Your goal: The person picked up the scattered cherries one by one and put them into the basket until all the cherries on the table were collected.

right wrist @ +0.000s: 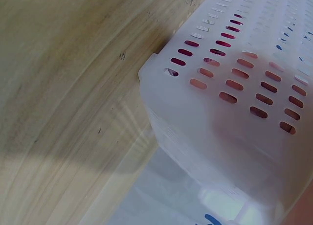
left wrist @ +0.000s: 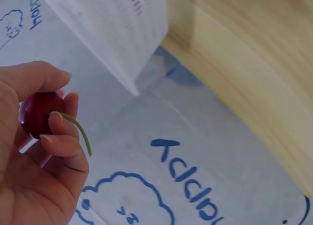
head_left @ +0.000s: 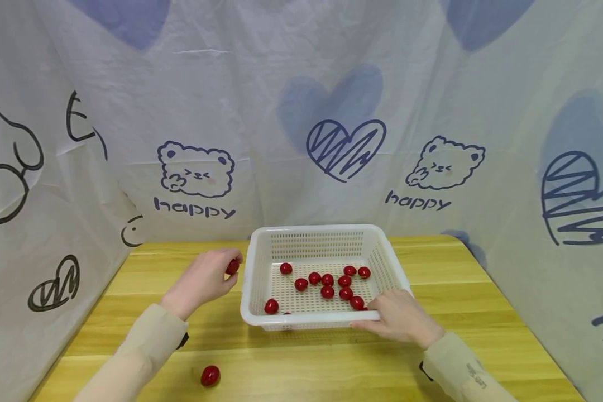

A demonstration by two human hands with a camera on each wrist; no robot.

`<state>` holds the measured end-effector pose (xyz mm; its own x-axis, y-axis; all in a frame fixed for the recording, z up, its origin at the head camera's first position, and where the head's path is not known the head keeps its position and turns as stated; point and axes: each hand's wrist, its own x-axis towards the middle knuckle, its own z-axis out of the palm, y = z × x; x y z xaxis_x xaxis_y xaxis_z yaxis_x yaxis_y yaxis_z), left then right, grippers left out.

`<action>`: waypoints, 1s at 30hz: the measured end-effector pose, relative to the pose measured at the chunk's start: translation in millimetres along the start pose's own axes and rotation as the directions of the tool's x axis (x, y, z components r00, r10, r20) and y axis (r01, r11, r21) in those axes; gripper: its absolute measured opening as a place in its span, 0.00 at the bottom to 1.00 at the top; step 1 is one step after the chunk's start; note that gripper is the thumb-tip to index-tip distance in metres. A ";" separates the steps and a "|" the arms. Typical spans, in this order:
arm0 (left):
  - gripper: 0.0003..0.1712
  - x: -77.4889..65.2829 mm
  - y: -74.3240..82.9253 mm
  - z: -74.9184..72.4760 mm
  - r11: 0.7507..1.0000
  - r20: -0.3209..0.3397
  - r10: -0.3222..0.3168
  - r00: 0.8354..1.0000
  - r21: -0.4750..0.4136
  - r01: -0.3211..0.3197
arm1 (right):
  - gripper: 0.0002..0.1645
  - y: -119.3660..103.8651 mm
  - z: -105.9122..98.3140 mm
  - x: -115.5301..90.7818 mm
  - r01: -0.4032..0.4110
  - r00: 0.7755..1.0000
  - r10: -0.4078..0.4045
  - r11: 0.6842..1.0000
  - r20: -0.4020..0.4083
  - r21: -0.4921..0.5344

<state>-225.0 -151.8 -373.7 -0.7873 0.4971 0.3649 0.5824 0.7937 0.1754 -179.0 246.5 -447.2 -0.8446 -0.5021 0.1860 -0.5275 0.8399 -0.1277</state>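
My left hand (head_left: 206, 280) pinches a red cherry (left wrist: 39, 112) between thumb and curled fingers, just left of a white plastic basket (head_left: 316, 318). A thin green stem (left wrist: 80, 129) hangs from this cherry in the left wrist view. My right hand (head_left: 401, 315) grips the basket's near rim by its right corner, fingers over the inside and thumb outside. Through the slots in the wall, the right wrist view shows parts of the fingers and some red fruit. Several cherries (head_left: 327, 292) lie scattered on the basket's floor, a few partly hidden behind the near rim.
One loose cherry (head_left: 210, 376) lies on the wooden table (head_left: 301, 374) near its front, left of the basket. A white cloth (head_left: 271, 184) printed with hearts and bears hangs behind the table and along both sides. The basket stands close to the back edge.
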 end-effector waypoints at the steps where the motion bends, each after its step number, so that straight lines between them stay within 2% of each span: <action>1: 0.11 2.8 2.1 -0.4 1.000 -0.003 0.005 1.000 -0.003 -0.005 | 0.32 -0.1 0.0 0.1 0.000 1.000 0.000 1.000 0.000 -0.001; 7: 0.10 20.6 15.6 -2.9 0.999 -0.002 0.036 0.999 -0.030 -0.036 | 0.31 -0.3 0.1 0.6 -0.005 1.000 0.005 1.000 -0.005 -0.002; 16: 0.11 47.7 34.7 -3.4 0.995 0.022 0.099 0.995 -0.013 -0.099 | 0.30 0.1 0.1 0.0 0.002 1.000 -0.002 1.000 -0.011 -0.006; 23: 0.11 66.9 44.0 2.6 0.990 0.030 0.141 0.990 -0.029 -0.140 | 0.30 1.2 0.7 -0.2 0.002 1.000 -0.002 1.000 -0.017 -0.011; 30: 0.12 80.2 53.6 13.2 0.988 0.062 0.153 0.986 -0.039 -0.151 | 0.30 1.4 0.7 0.8 0.006 1.000 -0.006 1.000 -0.015 -0.018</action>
<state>-259.6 -64.8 -347.1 -0.6998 0.6334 0.3303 0.7020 0.6954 0.1538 -180.5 247.1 -448.0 -0.8398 -0.5043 0.2014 -0.5309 0.8404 -0.1095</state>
